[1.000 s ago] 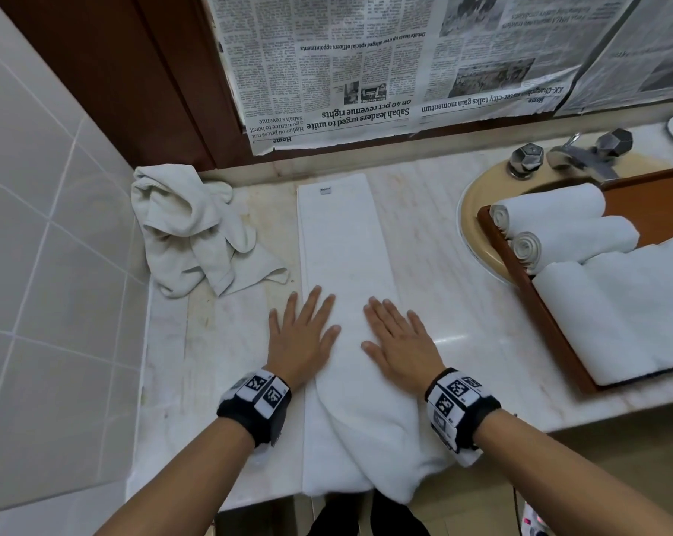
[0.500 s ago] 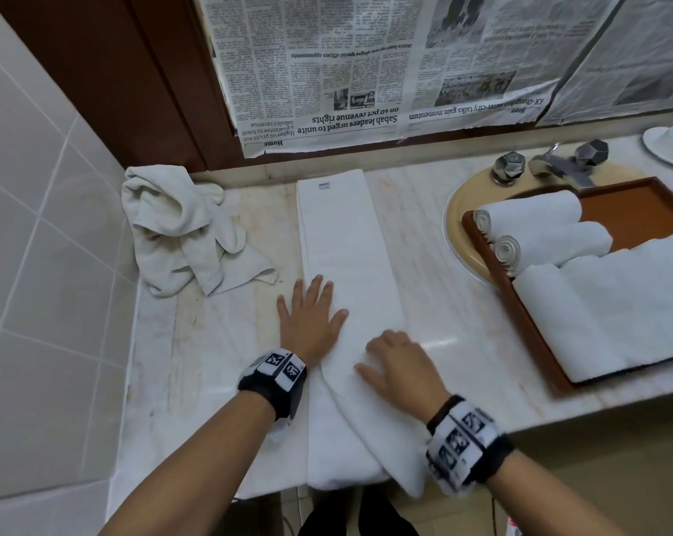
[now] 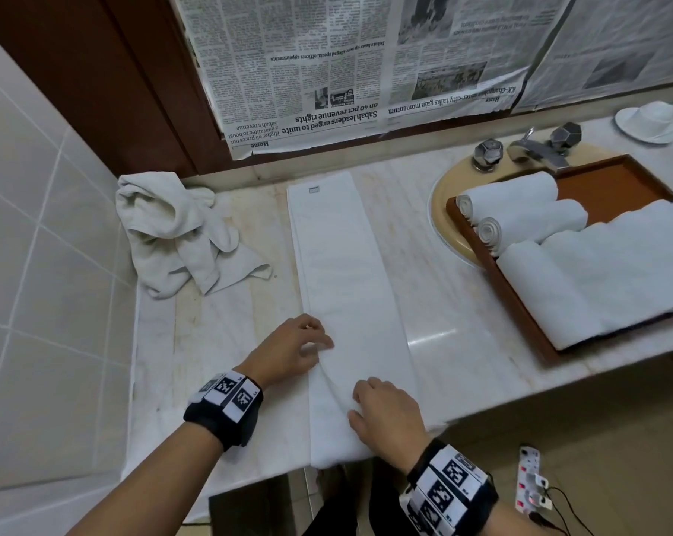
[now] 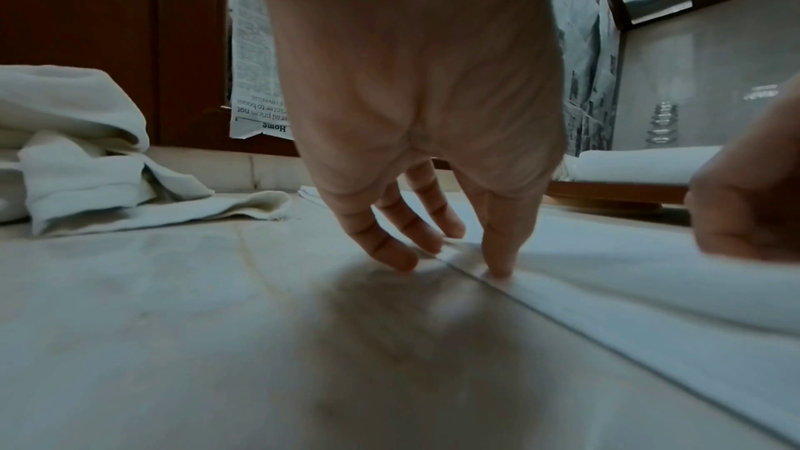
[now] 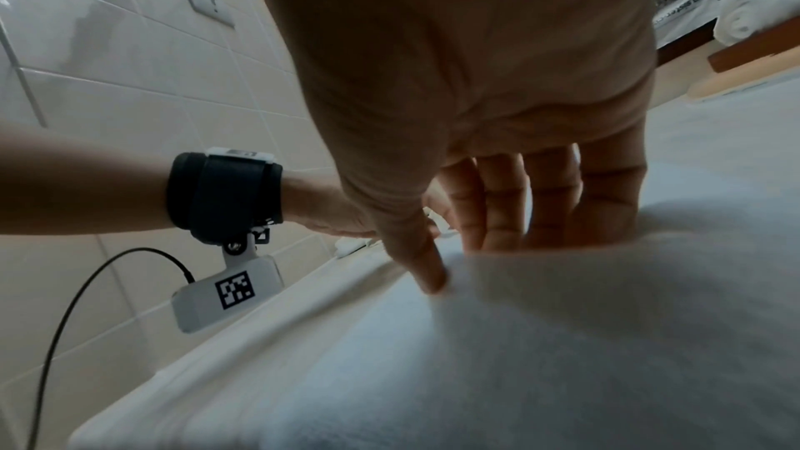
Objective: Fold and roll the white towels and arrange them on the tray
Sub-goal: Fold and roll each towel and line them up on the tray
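Two hands work the near end of the long folded towel (image 3: pixel 350 288) at the worktop's (image 3: pixel 218 342) front edge: left hand (image 3: pixel 288 352) pinches its side edge, right hand (image 3: pixel 389 417) bunches the soft, limp cloth; best gripped at both near corners

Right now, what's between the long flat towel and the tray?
Just bare marble counter lies between the flat towel and the tray; farther back, the sink's rim sticks out from under the tray. The head view shows it.
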`<state>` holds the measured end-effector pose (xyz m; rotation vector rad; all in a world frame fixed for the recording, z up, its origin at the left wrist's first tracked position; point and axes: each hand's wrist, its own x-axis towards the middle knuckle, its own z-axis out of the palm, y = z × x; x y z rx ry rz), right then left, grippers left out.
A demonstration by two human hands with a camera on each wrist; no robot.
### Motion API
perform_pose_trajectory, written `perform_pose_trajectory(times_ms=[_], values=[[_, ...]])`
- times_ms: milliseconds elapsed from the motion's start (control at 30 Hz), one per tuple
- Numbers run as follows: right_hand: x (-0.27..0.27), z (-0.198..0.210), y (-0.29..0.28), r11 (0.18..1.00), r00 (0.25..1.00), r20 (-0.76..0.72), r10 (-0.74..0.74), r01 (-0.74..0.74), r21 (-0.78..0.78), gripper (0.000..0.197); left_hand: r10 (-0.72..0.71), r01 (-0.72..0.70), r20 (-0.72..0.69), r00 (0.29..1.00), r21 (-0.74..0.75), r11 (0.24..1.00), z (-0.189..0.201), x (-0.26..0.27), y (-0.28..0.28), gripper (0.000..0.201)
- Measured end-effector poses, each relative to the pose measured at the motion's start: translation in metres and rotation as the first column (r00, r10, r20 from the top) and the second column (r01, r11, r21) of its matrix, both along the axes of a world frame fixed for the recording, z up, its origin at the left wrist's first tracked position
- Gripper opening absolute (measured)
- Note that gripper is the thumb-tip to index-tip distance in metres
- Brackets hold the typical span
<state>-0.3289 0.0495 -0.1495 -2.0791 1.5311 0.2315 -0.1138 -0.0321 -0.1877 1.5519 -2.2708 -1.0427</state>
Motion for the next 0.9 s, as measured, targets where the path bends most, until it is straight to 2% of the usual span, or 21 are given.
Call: perform_pose_trajectory(times_ms=[100,167,333,633,800,900], values=[[0.004,0.001,0.007,1.0,0.999,0.037,-0.025,0.025,-0.009,0.024,0.034,-0.035,-0.013,0.999,-0.062,0.997,-0.001,-0.003,0.001,0.014],[0.006,0.003,0.014,0.999,0.997,0.07,-0.034,0.036,-0.025,0.023,0.05,-0.051,-0.01,0.999,-0.088,0.995,-0.003,-0.005,0.002,0.01],[0.007,0.007,0.025,0.999,0.992,0.121,-0.021,0.025,-0.036,0.023,0.091,-0.088,0.025,0.996,-0.106,0.991,-0.008,-0.009,0.005,0.01],[0.01,0.028,0.031,0.998,0.992,0.122,-0.021,0.029,-0.056,0.015,0.179,-0.179,-0.013,0.984,-0.171,0.969,-0.007,-0.014,0.012,0.011],[0.026,0.038,0.035,0.997,0.994,0.105,-0.003,0.012,-0.08,0.018,0.216,-0.218,-0.031,0.976,-0.136,0.966,-0.004,-0.013,0.009,0.013],[0.043,0.032,0.041,0.999,0.994,0.109,0.006,-0.002,-0.034,0.018,0.223,-0.224,-0.02,0.975,-0.124,0.967,-0.004,-0.012,0.007,0.016]])
